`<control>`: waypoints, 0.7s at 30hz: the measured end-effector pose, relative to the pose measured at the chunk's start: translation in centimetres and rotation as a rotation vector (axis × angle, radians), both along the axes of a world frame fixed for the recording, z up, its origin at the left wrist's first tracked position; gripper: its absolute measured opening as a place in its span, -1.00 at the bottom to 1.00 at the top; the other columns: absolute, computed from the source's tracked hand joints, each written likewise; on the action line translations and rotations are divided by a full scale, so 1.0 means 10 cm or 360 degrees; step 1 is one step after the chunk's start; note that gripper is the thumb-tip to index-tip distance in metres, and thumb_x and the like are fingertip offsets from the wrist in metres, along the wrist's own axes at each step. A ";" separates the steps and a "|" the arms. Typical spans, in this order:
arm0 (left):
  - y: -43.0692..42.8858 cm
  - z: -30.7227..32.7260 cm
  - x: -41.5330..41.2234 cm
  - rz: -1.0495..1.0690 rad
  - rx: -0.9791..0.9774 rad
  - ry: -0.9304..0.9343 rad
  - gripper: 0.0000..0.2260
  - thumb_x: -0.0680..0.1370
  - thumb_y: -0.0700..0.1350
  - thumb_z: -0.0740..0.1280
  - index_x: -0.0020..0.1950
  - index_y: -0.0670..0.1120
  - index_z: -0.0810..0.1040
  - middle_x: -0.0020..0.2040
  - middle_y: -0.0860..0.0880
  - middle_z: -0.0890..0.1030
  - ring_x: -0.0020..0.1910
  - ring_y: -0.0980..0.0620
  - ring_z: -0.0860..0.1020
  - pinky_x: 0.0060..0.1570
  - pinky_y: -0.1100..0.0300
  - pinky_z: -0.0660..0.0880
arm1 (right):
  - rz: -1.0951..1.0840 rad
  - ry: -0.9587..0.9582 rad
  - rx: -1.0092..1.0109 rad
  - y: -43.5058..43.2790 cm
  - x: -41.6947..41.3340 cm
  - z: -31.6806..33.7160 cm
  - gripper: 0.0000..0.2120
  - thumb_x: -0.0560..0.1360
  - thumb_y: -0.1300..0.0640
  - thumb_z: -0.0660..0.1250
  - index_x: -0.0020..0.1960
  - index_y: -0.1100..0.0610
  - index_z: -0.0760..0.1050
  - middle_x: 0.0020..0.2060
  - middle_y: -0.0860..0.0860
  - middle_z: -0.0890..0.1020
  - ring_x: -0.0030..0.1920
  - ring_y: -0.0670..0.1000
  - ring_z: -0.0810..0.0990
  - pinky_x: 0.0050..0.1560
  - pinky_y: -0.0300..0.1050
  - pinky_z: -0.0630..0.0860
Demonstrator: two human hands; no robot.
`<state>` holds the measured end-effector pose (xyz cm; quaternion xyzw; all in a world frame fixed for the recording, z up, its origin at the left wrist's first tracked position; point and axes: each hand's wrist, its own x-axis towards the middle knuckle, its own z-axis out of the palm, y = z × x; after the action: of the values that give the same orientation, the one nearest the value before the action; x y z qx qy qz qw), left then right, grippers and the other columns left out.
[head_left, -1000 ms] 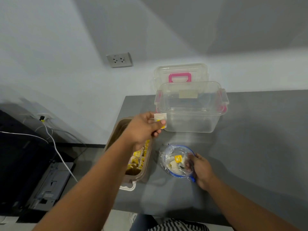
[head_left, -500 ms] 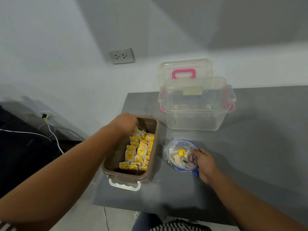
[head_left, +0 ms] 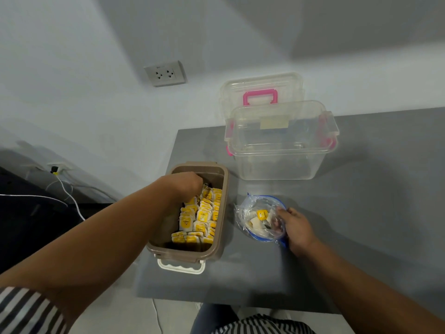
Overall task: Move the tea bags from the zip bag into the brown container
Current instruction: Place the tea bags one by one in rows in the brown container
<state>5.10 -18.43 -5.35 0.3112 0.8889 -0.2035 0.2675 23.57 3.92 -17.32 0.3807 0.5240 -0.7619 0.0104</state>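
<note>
Step in hand: drop-off. L hand [head_left: 190,186] is down inside the brown container [head_left: 224,213] at its 12 o'clock end, knuckles up, fingers curled down among the tea bags [head_left: 199,218]. Fingertips are hidden, so can't tell if it grips one or holds nothing. R hand [head_left: 295,227] pinches the zip bag [head_left: 252,208] at the bag's 3 o'clock edge, thumb & fingers closed on the film, mouth held open. Zip bag sits on the grey table [head_left: 361,213], just beside the container at its 3 o'clock; no contact visible. Progress (judgement): container approx. full w/ packed rows, only a few tea bags left in the zip bag, so near the end. Next move calls for L hand out of the container, across to 3 o'clock, into the bag mouth, and a pinch on one tea bag by its body, not its string; R hand steadies the film. Materials: container = matte brown rigid plastic, rounded rect., cream clip [head_left: 180,267] at 6 o'clock. Zip bag = thin clear crinkly film w/ blue seal rim, prob. slides if not held. Tea bags = white paper squares w/ yellow tags & thin strings, light, floppy. Clear box [head_left: 281,150] w/ pink latches at 12 o'clock of the zip bag; its lid [head_left: 261,97] stands upright behind it.
</note>
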 end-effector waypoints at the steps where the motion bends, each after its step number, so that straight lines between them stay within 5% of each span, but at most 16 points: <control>1: 0.01 0.00 -0.01 -0.0021 -0.0006 0.0005 -0.79 0.58 -0.27 0.29 0.20 -0.17 0.57 0.04 -0.08 0.60 -0.02 -0.04 0.58 -0.02 0.18 0.51 | 0.0002 0.0009 0.0004 0.00 0.00 0.00 -0.85 0.61 0.13 0.35 -0.05 0.20 0.58 -0.22 0.12 0.71 -0.24 0.08 0.70 -0.25 -0.10 0.58; 6: 0.04 -0.05 -0.05 -0.0057 0.0006 0.0012 -0.79 0.55 -0.23 0.35 0.18 -0.16 0.59 0.04 -0.09 0.62 -0.02 -0.06 0.60 0.01 0.14 0.54 | 0.0007 0.0023 0.0047 -0.02 0.02 0.00 -0.84 0.62 0.13 0.33 -0.06 0.21 0.58 -0.24 0.16 0.68 -0.43 0.00 0.64 -0.54 -0.23 0.48; 10: 0.04 -0.10 -0.06 -0.0106 -0.0021 0.0013 -0.86 0.54 -0.23 0.37 0.09 -0.18 0.60 -0.09 -0.07 0.58 -0.12 -0.04 0.56 -0.06 0.15 0.52 | -0.0008 0.0032 0.0024 -0.02 0.00 -0.05 -0.83 0.62 0.14 0.33 -0.02 0.25 0.58 -0.13 0.23 0.69 -0.14 0.18 0.68 -0.14 0.01 0.64; 12: 0.06 -0.12 -0.05 -0.0089 -0.0034 -0.0002 -0.93 0.55 -0.22 0.35 0.01 -0.19 0.57 -0.16 -0.06 0.53 -0.17 -0.02 0.52 -0.12 0.16 0.48 | -0.0029 0.0050 0.0011 -0.02 0.00 -0.08 -0.83 0.62 0.15 0.32 -0.05 0.27 0.55 -0.14 0.26 0.65 -0.16 0.20 0.64 -0.06 0.08 0.59; 17: 0.07 -0.08 -0.04 -0.0060 0.0071 0.0052 -0.87 0.56 -0.24 0.33 0.09 -0.17 0.58 -0.14 -0.04 0.52 -0.15 -0.02 0.50 -0.12 0.19 0.41 | -0.0010 0.0031 0.0050 -0.02 -0.01 -0.11 -0.81 0.63 0.12 0.31 -0.07 0.24 0.55 -0.22 0.25 0.63 -0.40 0.10 0.59 -0.46 -0.13 0.51; 21: 0.03 -0.03 -0.04 -0.0065 0.0043 0.0061 -0.80 0.48 -0.23 0.43 0.10 -0.17 0.61 -0.03 -0.09 0.63 -0.10 -0.04 0.58 -0.11 0.16 0.51 | -0.0008 0.0049 0.0039 -0.01 -0.01 -0.13 -0.78 0.62 0.11 0.33 0.03 0.29 0.58 -0.07 0.34 0.68 -0.18 0.24 0.64 -0.09 0.16 0.55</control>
<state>4.74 -18.12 -5.61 0.3290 0.8900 -0.2027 0.2421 23.49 3.83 -18.58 0.3704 0.5323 -0.7612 -0.0043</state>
